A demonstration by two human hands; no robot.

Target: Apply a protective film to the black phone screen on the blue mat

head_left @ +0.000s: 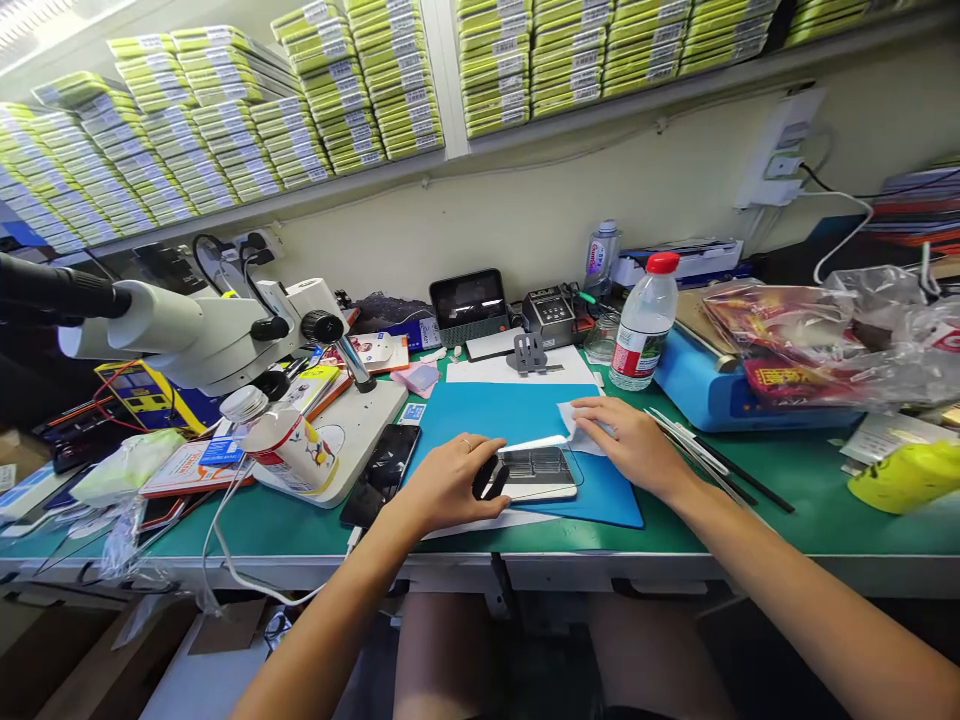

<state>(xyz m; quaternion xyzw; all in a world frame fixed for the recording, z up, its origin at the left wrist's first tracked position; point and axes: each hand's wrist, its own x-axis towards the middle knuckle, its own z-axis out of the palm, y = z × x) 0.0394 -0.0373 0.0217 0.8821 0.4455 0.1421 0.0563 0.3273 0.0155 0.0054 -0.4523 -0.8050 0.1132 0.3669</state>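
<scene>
On the blue mat [622, 490], my left hand [454, 485] grips the left end of a thin white-edged panel [534, 444], thumb below and fingers above. The panel is seen nearly edge-on, so its face is hidden. My right hand [630, 445] pinches a white tissue [576, 428] at the panel's right end. Beneath the panel lies a flat phone-sized thing [544, 475] with a pale frame and a grey, lined inside. A black phone [390, 460] rests beside the mat, left of my left hand.
A microscope [187, 335] and a printed cup [296, 450] stand at left. A red-capped bottle [645, 325], thin rods [712, 465] and a blue box [705, 385] under plastic packaging are at right. Green packs [495, 70] fill the shelf above.
</scene>
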